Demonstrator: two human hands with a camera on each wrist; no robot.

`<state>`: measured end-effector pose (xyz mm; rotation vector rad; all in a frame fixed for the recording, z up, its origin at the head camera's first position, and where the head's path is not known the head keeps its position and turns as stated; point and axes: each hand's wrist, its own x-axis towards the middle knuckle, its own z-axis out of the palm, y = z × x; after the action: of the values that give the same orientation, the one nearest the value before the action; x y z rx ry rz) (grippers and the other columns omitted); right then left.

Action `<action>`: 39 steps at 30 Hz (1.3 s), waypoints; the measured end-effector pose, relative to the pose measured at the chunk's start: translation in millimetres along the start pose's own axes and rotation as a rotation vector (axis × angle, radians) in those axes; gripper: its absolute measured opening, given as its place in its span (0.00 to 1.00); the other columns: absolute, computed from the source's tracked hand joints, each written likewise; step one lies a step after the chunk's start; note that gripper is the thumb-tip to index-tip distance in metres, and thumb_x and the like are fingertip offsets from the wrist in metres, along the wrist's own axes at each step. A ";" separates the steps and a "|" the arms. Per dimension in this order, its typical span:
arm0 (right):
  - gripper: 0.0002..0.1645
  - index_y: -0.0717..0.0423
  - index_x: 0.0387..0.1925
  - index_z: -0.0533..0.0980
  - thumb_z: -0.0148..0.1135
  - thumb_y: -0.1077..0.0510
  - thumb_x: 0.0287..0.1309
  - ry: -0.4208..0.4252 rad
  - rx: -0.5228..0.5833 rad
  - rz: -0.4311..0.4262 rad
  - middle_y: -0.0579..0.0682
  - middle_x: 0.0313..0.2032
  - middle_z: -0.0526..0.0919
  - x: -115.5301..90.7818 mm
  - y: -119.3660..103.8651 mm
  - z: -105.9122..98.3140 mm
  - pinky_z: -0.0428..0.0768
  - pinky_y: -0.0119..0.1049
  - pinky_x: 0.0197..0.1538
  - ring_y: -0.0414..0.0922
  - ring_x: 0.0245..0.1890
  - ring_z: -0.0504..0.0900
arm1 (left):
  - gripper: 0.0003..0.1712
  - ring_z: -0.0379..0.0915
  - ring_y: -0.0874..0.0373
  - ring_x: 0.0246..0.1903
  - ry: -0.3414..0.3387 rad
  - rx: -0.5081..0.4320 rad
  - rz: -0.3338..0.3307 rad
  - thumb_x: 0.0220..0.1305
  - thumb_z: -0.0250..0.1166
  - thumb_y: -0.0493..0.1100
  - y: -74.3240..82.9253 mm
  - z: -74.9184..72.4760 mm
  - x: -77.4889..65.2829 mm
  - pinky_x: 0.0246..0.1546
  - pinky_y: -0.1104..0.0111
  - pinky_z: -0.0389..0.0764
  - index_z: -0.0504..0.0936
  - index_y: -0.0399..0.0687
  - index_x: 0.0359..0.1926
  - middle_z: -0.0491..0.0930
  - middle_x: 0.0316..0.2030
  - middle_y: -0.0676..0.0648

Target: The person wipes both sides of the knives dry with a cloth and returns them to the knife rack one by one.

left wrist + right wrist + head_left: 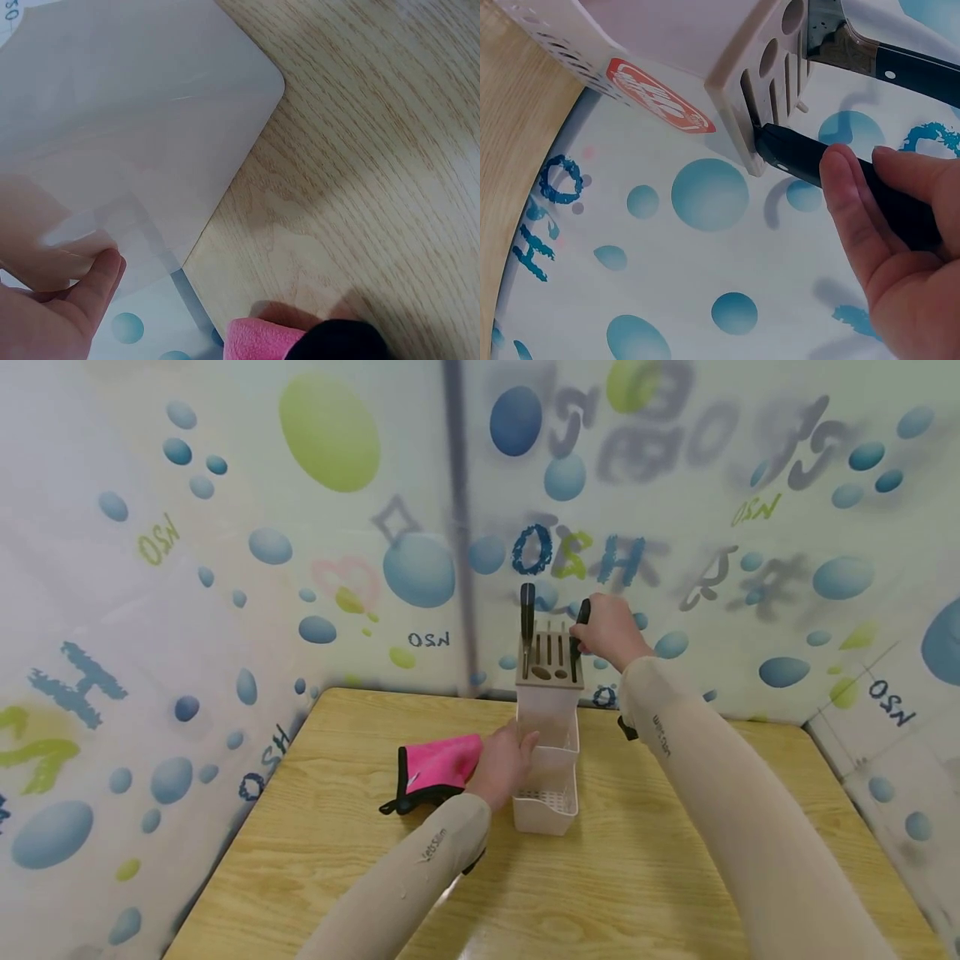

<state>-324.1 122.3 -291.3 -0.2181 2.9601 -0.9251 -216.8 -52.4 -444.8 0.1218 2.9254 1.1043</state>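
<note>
A pale plastic knife holder [547,700] stands upright on the table, with a slotted grey-brown top and basket-like compartments at its front. My right hand [609,628] grips the black handle of a knife [840,171]. That knife's blade end is in the outermost right slot, and the rest of the blade is hidden inside. At the holder's left side, my left hand [504,768] holds its wall, with fingers showing through the translucent plastic [150,150] in the left wrist view. Another black-handled knife [527,610] stands in a left slot of the top.
Left of the holder, a pink cloth item with black trim [438,762] lies on the wooden table [337,877], close to my left hand. Directly behind the holder rises a wall covering [420,643] printed with bubbles and letters.
</note>
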 end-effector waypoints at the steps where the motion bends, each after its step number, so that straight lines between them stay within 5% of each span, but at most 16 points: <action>1: 0.16 0.68 0.54 0.71 0.58 0.60 0.73 0.000 0.007 0.002 0.64 0.38 0.83 0.0 0.4 0.1 0.89 0.41 0.39 0.47 0.28 0.87 | 0.23 0.81 0.44 0.56 0.002 0.000 0.001 0.81 0.54 0.52 0.1 0.1 0.2 0.57 0.52 0.83 0.77 0.35 0.56 0.83 0.50 0.37; 27: 0.17 0.65 0.57 0.70 0.56 0.59 0.74 0.043 0.031 0.053 0.62 0.39 0.83 -0.1 8.1 4.7 0.88 0.41 0.40 0.53 0.35 0.88 | 0.24 0.80 0.45 0.58 -0.019 -0.019 -0.020 0.81 0.54 0.53 3.4 5.6 5.8 0.59 0.52 0.82 0.77 0.37 0.59 0.83 0.54 0.39; 34: 0.17 0.65 0.55 0.70 0.57 0.56 0.74 0.023 0.019 0.049 0.58 0.32 0.84 1.9 11.6 9.5 0.84 0.43 0.37 0.50 0.30 0.85 | 0.22 0.82 0.45 0.54 -0.020 -0.037 -0.041 0.80 0.55 0.53 -3.3 5.7 6.6 0.55 0.51 0.84 0.78 0.38 0.56 0.84 0.50 0.40; 39: 0.18 0.66 0.43 0.77 0.60 0.51 0.72 0.013 -0.014 -0.010 0.56 0.27 0.81 -5.0 22.9 10.8 0.80 0.44 0.35 0.52 0.27 0.81 | 0.24 0.82 0.45 0.51 -0.023 -0.060 -0.061 0.79 0.57 0.54 -8.5 -1.3 6.7 0.54 0.51 0.85 0.79 0.38 0.57 0.84 0.50 0.39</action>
<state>-321.2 135.6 -313.2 -0.2290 2.9811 -0.9107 -224.1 -59.1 -449.3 0.0442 2.8524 1.1720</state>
